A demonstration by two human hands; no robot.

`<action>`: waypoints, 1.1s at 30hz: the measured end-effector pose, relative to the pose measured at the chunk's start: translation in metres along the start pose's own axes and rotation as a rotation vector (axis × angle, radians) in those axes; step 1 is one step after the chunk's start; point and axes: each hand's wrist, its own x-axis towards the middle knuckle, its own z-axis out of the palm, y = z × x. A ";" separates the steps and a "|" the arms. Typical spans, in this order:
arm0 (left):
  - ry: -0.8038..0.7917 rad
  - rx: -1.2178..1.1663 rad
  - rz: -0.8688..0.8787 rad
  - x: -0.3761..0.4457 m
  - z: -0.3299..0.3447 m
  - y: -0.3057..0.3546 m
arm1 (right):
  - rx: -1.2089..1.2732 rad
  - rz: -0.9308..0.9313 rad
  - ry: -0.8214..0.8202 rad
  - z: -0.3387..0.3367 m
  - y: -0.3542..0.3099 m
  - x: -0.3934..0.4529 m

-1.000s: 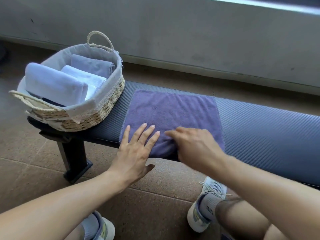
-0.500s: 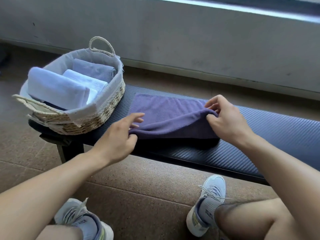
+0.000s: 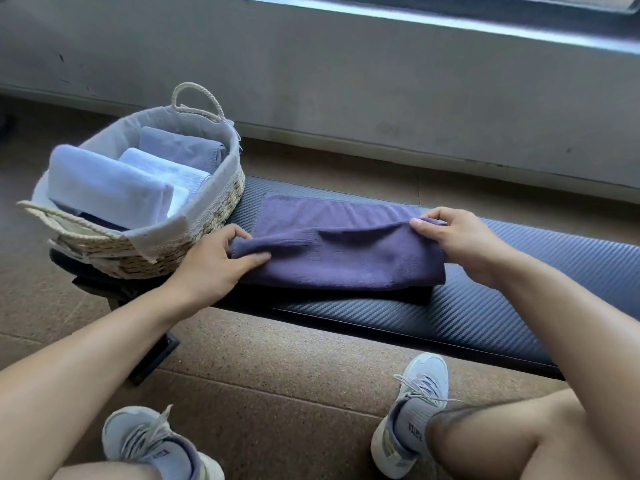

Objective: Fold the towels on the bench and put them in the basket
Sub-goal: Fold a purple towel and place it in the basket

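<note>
A purple towel [image 3: 339, 251] lies on the dark padded bench [image 3: 502, 299], its near half lifted and carried over the far half. My left hand [image 3: 214, 261] pinches the towel's left corner. My right hand [image 3: 460, 240] grips its right corner. A woven basket [image 3: 194, 233] with a pale liner stands on the bench's left end, touching nothing of the towel. Inside it lie a folded white towel [image 3: 104, 185], a second pale towel [image 3: 166, 171] and a grey-blue towel [image 3: 180, 147].
The bench's black leg [image 3: 152, 355] stands on the brown floor by my left shoe [image 3: 152, 441]. My right shoe [image 3: 412, 417] is under the bench's front edge. A grey wall [image 3: 346, 81] runs behind the bench.
Both hands went from pressing flat on the towel's near edge to gripping its two near corners and have lifted that edge up and away from me, over the far half.
</note>
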 end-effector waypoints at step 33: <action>0.129 0.002 -0.139 0.027 0.021 -0.002 | -0.129 0.190 -0.264 -0.031 0.016 0.004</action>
